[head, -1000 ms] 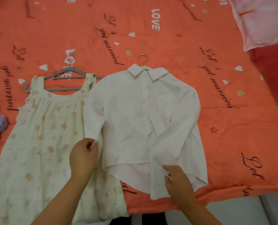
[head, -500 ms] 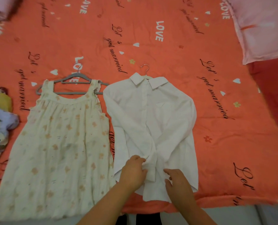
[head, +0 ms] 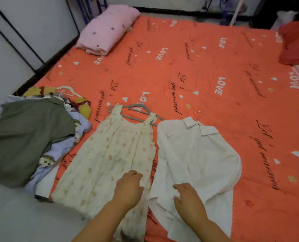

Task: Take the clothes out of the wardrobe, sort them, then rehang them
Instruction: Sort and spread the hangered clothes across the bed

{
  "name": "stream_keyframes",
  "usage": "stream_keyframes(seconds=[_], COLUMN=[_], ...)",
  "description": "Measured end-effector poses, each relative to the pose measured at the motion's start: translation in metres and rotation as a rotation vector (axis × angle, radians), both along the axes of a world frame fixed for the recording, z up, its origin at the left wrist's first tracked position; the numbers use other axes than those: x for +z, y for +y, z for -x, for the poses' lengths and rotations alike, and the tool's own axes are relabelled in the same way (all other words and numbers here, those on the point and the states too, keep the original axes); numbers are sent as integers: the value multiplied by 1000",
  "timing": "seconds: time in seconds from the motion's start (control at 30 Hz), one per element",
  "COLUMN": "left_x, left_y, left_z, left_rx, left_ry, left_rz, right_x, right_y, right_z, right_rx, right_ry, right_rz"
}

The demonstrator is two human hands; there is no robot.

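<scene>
Holds left hand (head: 129,187) loose over dress (head: 113,154), spreads right hand (head: 188,198) flat on shirt (head: 197,154), both by the near edge. Has pile (head: 23,137) left, open bedspread (head: 197,67) far.

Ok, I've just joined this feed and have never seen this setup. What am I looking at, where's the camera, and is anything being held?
There is no machine here. The two arms at the bottom belong to a person, and the single picture comes from a camera on their head, looking forward and down. In front of them is a bed with an orange cover. Two garments lie flat on it, side by side: a flowered dress on a grey hanger, and a white shirt with a metal hook at its collar. The left hand is over the dress's lower part. The right hand lies on the shirt with fingers spread. Neither holds anything. A pile of other clothes sits to the left, and a rolled pink blanket lies at the far side.
</scene>
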State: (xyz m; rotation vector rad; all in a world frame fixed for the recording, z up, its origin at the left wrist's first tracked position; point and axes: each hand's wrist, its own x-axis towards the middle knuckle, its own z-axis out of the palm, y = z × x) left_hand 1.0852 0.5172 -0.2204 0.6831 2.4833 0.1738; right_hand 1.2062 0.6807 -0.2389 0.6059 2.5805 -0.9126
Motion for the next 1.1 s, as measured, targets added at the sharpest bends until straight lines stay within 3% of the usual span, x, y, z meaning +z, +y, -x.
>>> stream_keyframes(seconds=[0.4,0.8,1.1], left_x=[46,64,61], left_y=[-190,-453,-529], left_z=[58,135,215], left_rx=[303,382,408], left_ry=[191,341,243], left_rz=[-47,-90,-41], right_x=[59,66,54], right_y=[-165,-419,-474], right_z=[133,233,318], right_rx=[438,540,559], right_ry=[116,156,121], right_rz=[-162,-242,-291])
